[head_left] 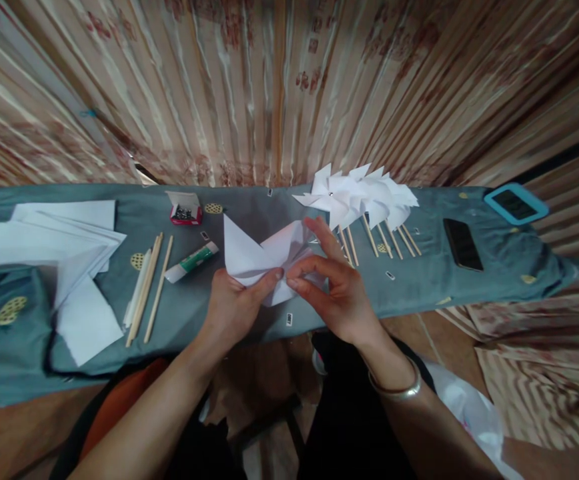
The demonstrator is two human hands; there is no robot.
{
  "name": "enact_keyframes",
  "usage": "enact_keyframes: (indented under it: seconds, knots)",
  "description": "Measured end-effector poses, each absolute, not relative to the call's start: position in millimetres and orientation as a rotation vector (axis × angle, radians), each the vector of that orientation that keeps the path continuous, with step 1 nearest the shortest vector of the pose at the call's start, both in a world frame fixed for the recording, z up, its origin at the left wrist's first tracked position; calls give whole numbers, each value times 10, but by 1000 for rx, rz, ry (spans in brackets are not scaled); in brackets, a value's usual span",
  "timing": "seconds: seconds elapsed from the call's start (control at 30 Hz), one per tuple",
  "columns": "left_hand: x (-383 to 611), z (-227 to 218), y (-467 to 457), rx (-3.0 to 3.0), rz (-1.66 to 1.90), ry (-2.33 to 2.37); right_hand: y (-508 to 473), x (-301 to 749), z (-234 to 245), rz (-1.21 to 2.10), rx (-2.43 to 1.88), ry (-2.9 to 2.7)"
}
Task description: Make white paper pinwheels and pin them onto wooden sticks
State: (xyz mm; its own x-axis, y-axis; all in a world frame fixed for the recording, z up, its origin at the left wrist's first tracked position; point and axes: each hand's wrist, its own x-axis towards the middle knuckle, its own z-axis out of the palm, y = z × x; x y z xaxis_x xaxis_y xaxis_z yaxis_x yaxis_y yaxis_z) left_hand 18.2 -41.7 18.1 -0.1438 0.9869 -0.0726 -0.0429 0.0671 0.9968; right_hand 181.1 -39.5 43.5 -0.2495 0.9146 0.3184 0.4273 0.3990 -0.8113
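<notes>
A white paper pinwheel (249,257) with folded blades is held up over the near edge of the cloth-covered table. My left hand (234,300) grips its lower left side, the thumb pressed near the centre. My right hand (332,280) pinches at the middle of the paper with thumb and index finger, its other fingers raised. Whether a small pin sits between those fingertips is too small to tell. Beyond the paper, a small red-and-white box (185,210) of dark pins stands with its lid up. A glue stick (192,261) lies left of the pinwheel.
Finished pinwheels on sticks (364,197) lie overlapping at the back right. Wooden sticks (152,290) rest on the left, beside loose white paper sheets (89,320). A dark phone (463,245) and a blue-framed device (515,203) lie at the right. A pleated curtain (269,87) hangs behind the table.
</notes>
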Motion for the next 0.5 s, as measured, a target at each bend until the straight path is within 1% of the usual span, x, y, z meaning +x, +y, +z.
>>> enact_keyframes:
  seconds: [0.5]
  knots:
    - [180,224,-449,1126,1219,1335,-350,1837,374,887,-1121,-1790]
